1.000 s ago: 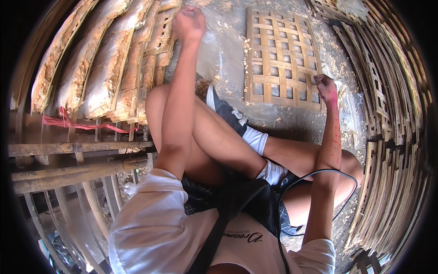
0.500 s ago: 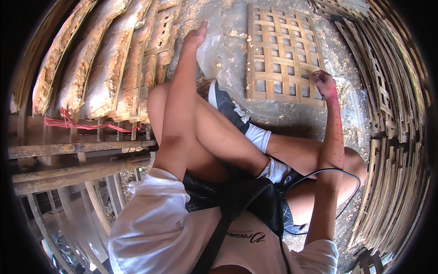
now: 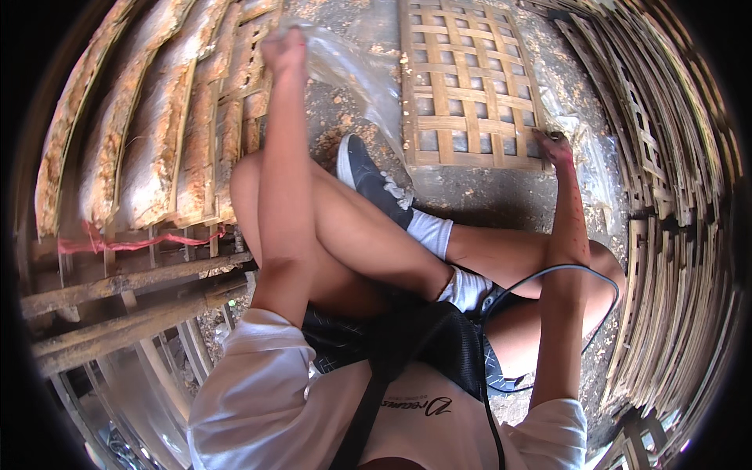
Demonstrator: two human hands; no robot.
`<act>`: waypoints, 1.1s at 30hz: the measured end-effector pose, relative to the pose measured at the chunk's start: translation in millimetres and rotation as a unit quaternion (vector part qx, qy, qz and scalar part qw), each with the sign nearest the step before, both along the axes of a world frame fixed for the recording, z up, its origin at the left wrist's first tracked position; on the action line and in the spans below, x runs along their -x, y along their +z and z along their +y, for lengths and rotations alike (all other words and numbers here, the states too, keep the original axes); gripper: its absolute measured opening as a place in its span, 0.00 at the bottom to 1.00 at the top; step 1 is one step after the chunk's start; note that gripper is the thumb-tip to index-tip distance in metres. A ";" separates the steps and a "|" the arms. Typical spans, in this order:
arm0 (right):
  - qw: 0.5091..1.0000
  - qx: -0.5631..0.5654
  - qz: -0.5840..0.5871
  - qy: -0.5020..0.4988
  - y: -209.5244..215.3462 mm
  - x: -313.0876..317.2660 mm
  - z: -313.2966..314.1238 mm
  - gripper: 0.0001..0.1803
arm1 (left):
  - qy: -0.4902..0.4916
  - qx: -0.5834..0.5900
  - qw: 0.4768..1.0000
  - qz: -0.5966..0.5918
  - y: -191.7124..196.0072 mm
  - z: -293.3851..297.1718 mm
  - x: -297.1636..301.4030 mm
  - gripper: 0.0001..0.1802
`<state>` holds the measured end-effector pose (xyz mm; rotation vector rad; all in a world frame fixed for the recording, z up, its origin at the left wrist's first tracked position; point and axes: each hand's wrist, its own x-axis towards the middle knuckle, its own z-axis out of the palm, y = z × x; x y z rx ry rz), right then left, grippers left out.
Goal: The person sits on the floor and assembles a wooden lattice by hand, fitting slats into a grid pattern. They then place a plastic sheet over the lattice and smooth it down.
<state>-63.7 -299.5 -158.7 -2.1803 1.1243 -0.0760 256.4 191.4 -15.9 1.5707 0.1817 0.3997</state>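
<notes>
Left hand (image 3: 283, 53): closed on a clear plastic sheet (image 3: 356, 74), raised at far left.
Right hand (image 3: 558, 147): gripping the near right corner of a woven bamboo lattice (image 3: 468, 86).
Lattice: laid flat on the ground, far centre.

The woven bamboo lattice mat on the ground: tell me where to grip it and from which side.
Grip the woven bamboo lattice mat at its near right corner, where the right hand already rests. It lies flat, so probably come in low from the near edge and hook fingers through the open squares. The clear plastic sheet, pinched by the left hand, crowds its left side.
</notes>
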 end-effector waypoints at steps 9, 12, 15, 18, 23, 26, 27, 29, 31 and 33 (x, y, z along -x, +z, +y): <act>0.994 -0.051 0.077 0.059 1.0 -8.6 -1.1 0.46 | 0.024 0.337 0.919 -0.202 87.3 15.0 37.4 0.10; 0.993 0.002 0.115 0.041 7.2 -11.4 -0.3 0.53 | 0.049 0.276 0.902 -0.328 124.1 24.6 45.1 0.14; 0.989 -0.033 0.139 0.035 11.6 -9.6 3.4 0.44 | 0.063 0.228 0.884 -0.403 138.2 28.2 41.9 0.16; 0.985 -0.158 0.036 0.055 22.6 -4.2 5.9 0.45 | 0.063 0.153 0.936 -0.312 119.5 24.9 38.4 0.15; 0.913 -0.383 -0.104 0.090 39.6 4.7 4.4 0.35 | 0.064 0.189 0.953 -0.228 69.5 15.7 37.2 0.13; 0.912 -0.403 -0.060 0.048 39.4 1.1 5.6 0.33 | 0.077 0.169 0.959 -0.216 63.1 16.3 32.6 0.13; 0.914 -0.398 -0.048 0.064 40.4 -0.8 5.8 0.33 | 0.083 0.168 0.957 -0.223 63.7 16.8 31.2 0.13; 0.922 -0.379 -0.022 0.077 48.0 -4.1 4.2 0.34 | 0.093 0.169 0.953 -0.234 65.9 17.9 29.9 0.13; 0.935 -0.341 -0.077 0.054 69.4 -4.5 -3.5 0.36 | 0.104 0.173 0.948 -0.246 66.8 18.9 30.7 0.13; 0.935 -0.276 -0.212 0.063 103.4 6.2 -13.5 0.35 | 0.051 0.214 0.950 -0.222 66.0 20.6 33.2 0.16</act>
